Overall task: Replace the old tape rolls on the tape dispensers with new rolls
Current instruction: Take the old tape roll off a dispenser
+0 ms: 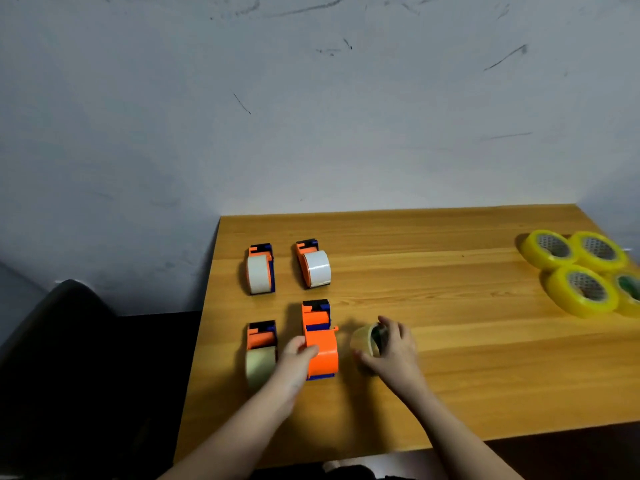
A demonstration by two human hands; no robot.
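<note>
I have my left hand (298, 351) curled round the side of the orange tape dispenser (320, 344) in the near row, gripping it so the body stays put on the wooden table (433, 375) while the other hand works; its hub looks bare, so I judge this is the one being stripped. My right hand (393, 344) pinches the old tape roll (366, 341), a thin, pale, nearly spent ring, just beside the dispenser's right flank and apart from it, low over the tabletop, which I read as the roll freshly off and on its way to being set aside. To the left a second dispenser with a pale roll (261, 355) waits, and two more with white rolls (287, 268) stand in the far row. The new yellow rolls (585, 271) are stacked well apart at the right edge, within reach of the hand that will need them next
</note>
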